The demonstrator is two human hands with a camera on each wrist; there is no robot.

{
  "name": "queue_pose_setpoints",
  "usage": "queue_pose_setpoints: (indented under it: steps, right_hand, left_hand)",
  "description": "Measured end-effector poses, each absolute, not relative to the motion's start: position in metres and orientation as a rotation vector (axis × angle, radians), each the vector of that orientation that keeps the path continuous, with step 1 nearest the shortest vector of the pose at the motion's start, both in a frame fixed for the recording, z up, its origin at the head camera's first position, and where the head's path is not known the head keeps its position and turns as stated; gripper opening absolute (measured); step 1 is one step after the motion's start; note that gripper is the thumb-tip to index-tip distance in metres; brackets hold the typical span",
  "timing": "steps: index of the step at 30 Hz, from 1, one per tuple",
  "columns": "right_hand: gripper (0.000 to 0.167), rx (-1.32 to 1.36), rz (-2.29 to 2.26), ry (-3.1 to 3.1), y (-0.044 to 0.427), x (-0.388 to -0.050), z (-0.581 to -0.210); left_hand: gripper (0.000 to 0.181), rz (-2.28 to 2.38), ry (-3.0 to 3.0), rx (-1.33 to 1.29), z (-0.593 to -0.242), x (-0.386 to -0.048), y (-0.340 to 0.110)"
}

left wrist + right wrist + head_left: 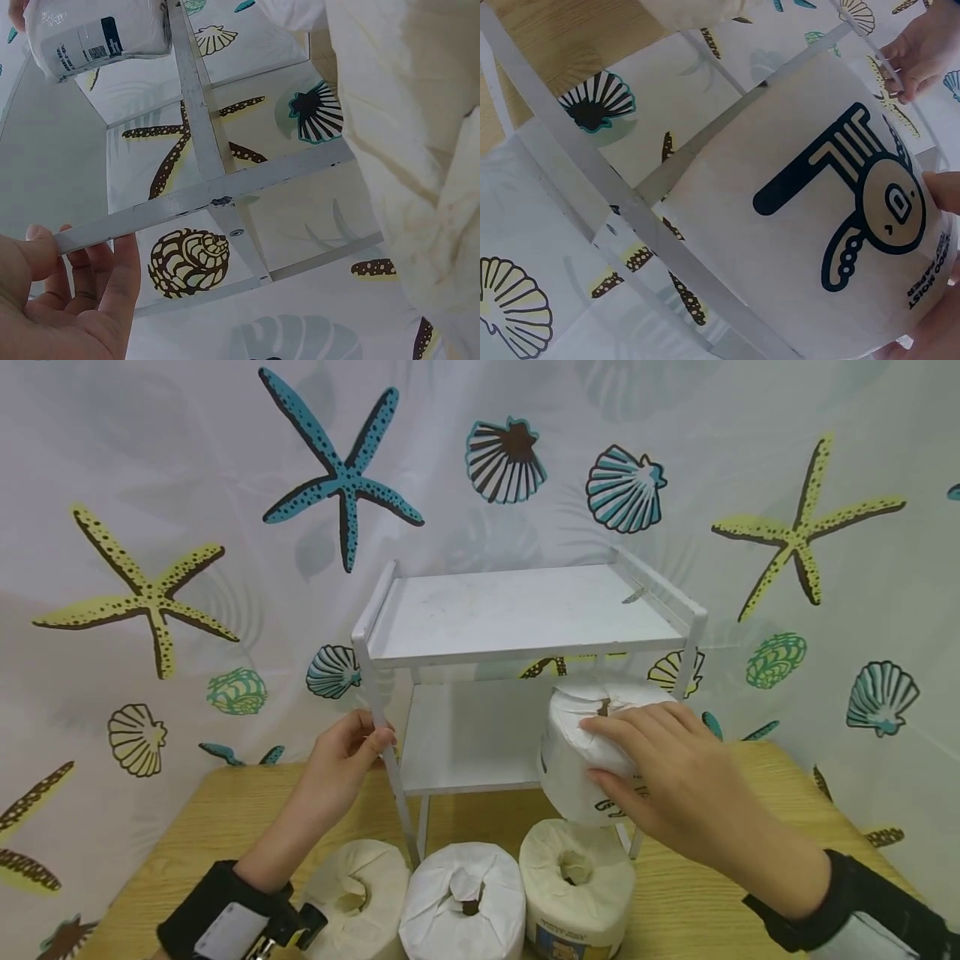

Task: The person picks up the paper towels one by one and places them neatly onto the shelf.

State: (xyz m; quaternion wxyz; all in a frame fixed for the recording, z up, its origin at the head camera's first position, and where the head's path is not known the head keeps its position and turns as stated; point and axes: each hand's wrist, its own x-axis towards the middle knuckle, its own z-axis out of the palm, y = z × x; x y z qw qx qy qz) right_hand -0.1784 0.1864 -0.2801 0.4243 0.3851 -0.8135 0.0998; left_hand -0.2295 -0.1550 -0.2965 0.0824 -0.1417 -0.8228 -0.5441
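Holding wrapped toilet roll [566, 768], seemingly not yet shelved: right hand [678, 777]; gripping rack post [402, 810]: left hand [347, 753]; remaining on tabletop [693, 902]: three rolls [435, 906].

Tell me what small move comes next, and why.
Perhaps ease the wrapped roll up and inward onto the lower shelf: in the head view, the right grip holds it overlapping that shelf's front edge, while the left grip holds the rack post.

The near edge of the table [690, 906] is cut off below; the right hand [678, 781] partly hides its wrapped roll [568, 772].
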Motion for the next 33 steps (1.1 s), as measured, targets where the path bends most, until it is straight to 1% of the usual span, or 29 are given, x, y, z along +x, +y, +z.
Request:
queue_pose_setpoints:
  steps: [8,12,13,16,19,26,33]
  right_hand:
    - [0.055,0.919,0.116,-2.106,0.183,-0.198,-0.281]
    - [0.043,0.894,0.066,-2.135,0.182,-0.203,-0.28]
    - [0.043,0.888,0.062,-2.142,0.182,-0.205,-0.279]
    - [0.053,0.866,0.048,-2.178,0.181,-0.208,-0.277]
    - [0.056,0.837,0.023,-2.224,0.18,-0.213,-0.275]
    - [0.051,0.746,0.028,-2.369,0.176,-0.222,-0.273]
    - [0.051,0.76,0.032,-2.304,0.172,-0.232,-0.279]
  left_hand:
    - [0.02,-1.641,-2.453,-0.449,-0.297,-0.233,-0.155]
    - [0.02,-1.652,-2.459,-0.455,-0.297,-0.233,-0.155]
    - [0.021,-1.651,-2.459,-0.456,-0.297,-0.233,-0.155]
    - [0.021,-1.656,-2.456,-0.458,-0.297,-0.233,-0.155]
    - [0.021,-1.654,-2.448,-0.459,-0.297,-0.233,-0.156]
    - [0.019,-1.654,-2.429,-0.466,-0.298,-0.232,-0.156]
    - [0.02,-1.665,-2.433,-0.463,-0.298,-0.233,-0.156]
